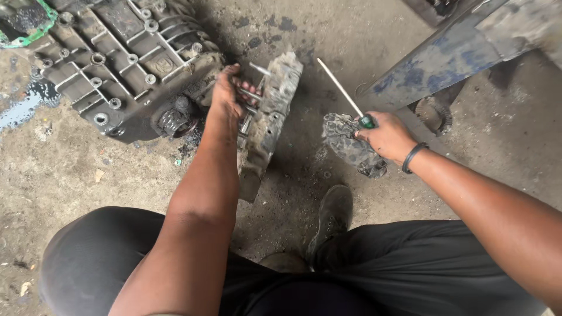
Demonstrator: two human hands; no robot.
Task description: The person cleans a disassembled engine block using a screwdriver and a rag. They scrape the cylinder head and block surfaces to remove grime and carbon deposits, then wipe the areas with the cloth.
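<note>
My left hand (227,93) grips a greasy grey metal block (270,117) that stands on edge on the concrete floor; thin metal rods (250,93) stick out of it under my fingers. My right hand (386,136) holds a screwdriver (345,96) with a green collar and a long thin shaft that points up and to the left. The same hand rests on a dirty crumpled rag (350,146) on the floor. A black band is on my right wrist.
A big ribbed grey metal casing (117,58) with bolt holes lies at upper left, touching the block. A blue-stained metal beam (445,55) slants at upper right. An oily puddle (26,102) is at left. My black shoe (332,216) and dark trousers fill the bottom.
</note>
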